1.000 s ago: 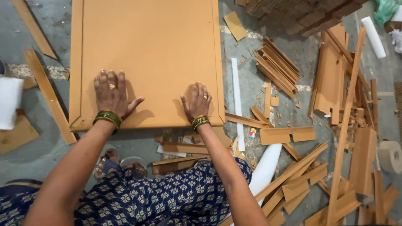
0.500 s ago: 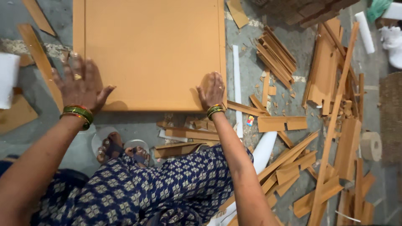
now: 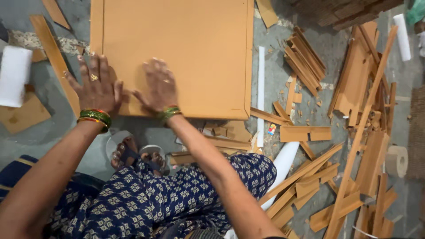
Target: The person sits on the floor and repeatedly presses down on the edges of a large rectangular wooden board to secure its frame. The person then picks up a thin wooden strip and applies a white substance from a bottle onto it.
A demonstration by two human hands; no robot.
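A large flat tan board [image 3: 195,48] with a raised edge strip lies on the grey floor in front of me. My left hand [image 3: 96,86] rests flat on its near left corner, fingers spread, a ring on one finger and green and gold bangles at the wrist. My right hand [image 3: 157,86] presses flat on the board just beside it, fingers together and slightly blurred. Neither hand holds anything.
Many tan strips and offcuts [image 3: 354,88] litter the floor to the right. A long white strip [image 3: 260,97] lies beside the board's right edge. A tape roll [image 3: 397,161] sits far right, a white block [image 3: 14,76] far left. My sandalled feet [image 3: 133,155] are below the board.
My right hand has slid left along the board's near edge to sit next to my left hand. My left hand went out past the left corner, then settled back onto it.
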